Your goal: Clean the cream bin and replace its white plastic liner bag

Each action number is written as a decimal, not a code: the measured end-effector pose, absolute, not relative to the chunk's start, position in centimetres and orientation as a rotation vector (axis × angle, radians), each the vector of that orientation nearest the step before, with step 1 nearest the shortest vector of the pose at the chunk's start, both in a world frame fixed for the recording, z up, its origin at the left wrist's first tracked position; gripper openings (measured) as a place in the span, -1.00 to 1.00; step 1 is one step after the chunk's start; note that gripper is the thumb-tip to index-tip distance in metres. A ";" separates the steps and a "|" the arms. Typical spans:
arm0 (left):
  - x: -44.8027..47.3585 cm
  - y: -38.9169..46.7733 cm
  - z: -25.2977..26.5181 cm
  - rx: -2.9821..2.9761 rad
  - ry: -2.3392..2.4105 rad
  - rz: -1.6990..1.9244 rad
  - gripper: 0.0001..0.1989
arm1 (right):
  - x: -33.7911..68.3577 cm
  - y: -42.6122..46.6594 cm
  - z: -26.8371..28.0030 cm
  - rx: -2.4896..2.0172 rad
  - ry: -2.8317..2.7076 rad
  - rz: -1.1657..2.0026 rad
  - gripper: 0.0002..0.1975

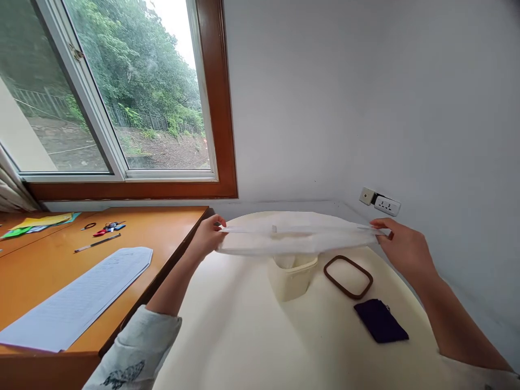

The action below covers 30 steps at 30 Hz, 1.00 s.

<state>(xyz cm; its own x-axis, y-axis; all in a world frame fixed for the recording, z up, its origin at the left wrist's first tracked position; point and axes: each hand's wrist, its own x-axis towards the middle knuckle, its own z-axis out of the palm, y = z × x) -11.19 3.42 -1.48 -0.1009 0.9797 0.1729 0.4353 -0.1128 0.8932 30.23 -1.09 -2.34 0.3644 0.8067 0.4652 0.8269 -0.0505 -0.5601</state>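
A translucent white plastic bag (292,242) is stretched wide between my two hands. My left hand (210,234) pinches its left end, and my right hand (400,244) pinches the right end. Below and partly behind the bag stands a small cream bin (293,281), upright on the round cream table (252,330); the bag hides part of its rim. To the bin's right lies a brown rounded-rectangular ring (348,276), flat on the table. A dark purple pouch (381,320) rests nearer to me, below my right hand.
On the left, an orange-brown desk (174,222) adjoins the table. It bears a stack of papers (89,298), a pen (97,242), keys (109,227) and coloured sheets (40,223). A wall socket (387,205) sits beyond my right hand, and a window (138,86) is at upper left.
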 end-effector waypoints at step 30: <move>-8.5 -4.8 -1.6 1.780 0.945 0.959 -0.83 | 12.6 -7.6 -6.1 -0.673 -1.437 1.540 -0.83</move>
